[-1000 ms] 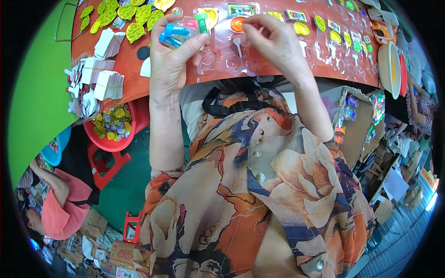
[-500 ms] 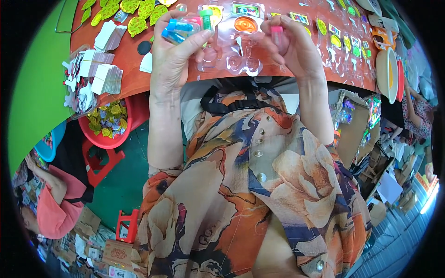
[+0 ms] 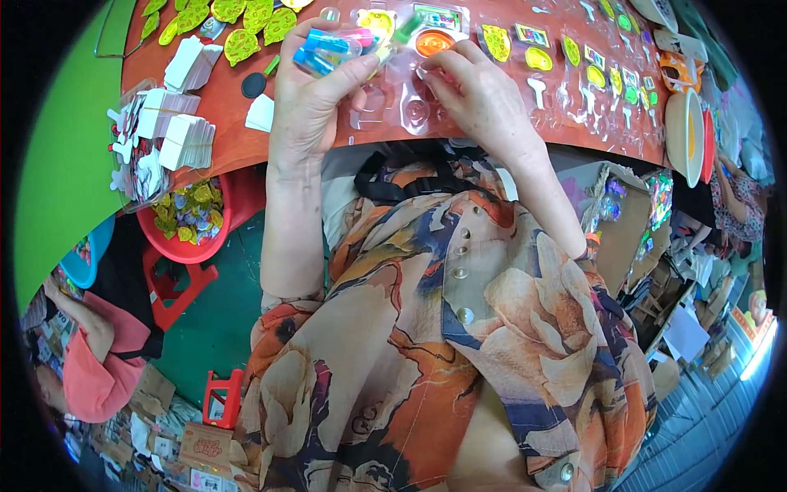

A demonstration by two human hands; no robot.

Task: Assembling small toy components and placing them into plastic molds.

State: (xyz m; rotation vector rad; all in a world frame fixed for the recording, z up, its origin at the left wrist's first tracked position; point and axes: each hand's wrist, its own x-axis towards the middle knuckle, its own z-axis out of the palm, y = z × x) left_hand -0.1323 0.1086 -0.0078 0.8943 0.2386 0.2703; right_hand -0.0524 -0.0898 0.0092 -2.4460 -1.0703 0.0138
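Observation:
My left hand (image 3: 305, 111) is closed around several small clear tubes (image 3: 326, 43) with blue and pink caps, its thumb laid across them. A green-capped tube (image 3: 407, 28), smeared by motion, sticks out beyond the thumb over the clear plastic tray (image 3: 416, 119). Bent over that same tray is my right hand (image 3: 490, 111), thumb and fingers drawn together near its middle. Something whitish shows at those fingertips, too small to name. An orange oval piece (image 3: 435, 42) sits in the tray's far part. Fingers hide some of the tray's hollows.
More clear trays with yellow and green pieces (image 3: 539, 58) spread rightward. At left lie white card stacks (image 3: 187, 139), yellow leaf-shaped packets (image 3: 241, 47) and a black disc (image 3: 254, 84). A red basin (image 3: 193, 250) sits below the table edge; another person (image 3: 111, 353) works at far left.
My right hand has moved left over the tray; the pink-capped tube it held no longer shows there. The green-capped tube has tipped rightward from my left hand.

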